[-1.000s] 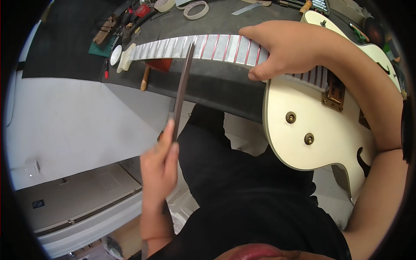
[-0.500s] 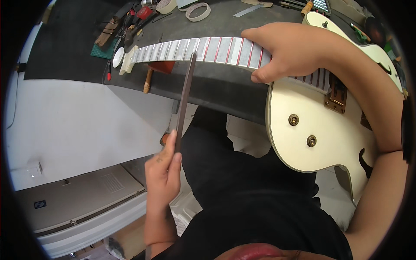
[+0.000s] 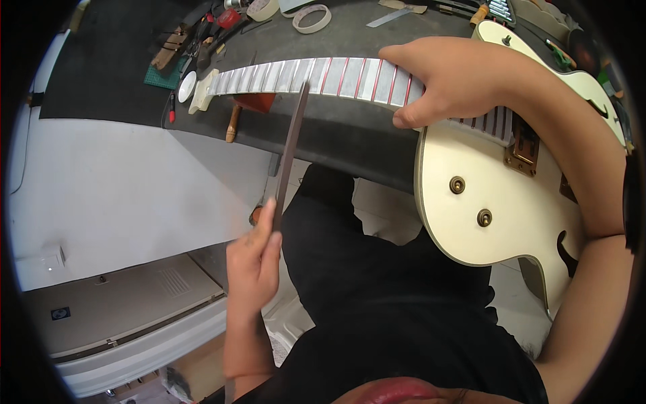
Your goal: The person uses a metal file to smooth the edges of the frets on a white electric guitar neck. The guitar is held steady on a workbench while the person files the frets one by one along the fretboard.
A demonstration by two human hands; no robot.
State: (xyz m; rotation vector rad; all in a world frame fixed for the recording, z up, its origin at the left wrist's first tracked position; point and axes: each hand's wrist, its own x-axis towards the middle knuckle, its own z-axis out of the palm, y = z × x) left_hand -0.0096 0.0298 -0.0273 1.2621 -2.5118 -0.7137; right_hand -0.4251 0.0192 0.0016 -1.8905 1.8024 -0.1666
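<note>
A cream hollow-body guitar lies across the right side, its neck reaching left along the bench. Silvery strips cover the fretboard between the frets; several frets toward the body show red. My left hand, below the bench edge, is closed on a long dark bar, like a file, whose far end is at the near edge of the fretboard; whether it touches cannot be told. My right hand grips the upper neck near the body, fingertips over the far edge and thumb at the near edge, with my forearm over the guitar's body.
The dark mat on the bench holds tape rolls, a green cutting mat, a white dish, a wooden-handled tool and other tools. A white panel and a beige appliance are at the lower left.
The bar's tip has drawn back from over the fretboard to its near edge and slightly right. My left hand, my right hand and the guitar appear a little further right in the picture.
</note>
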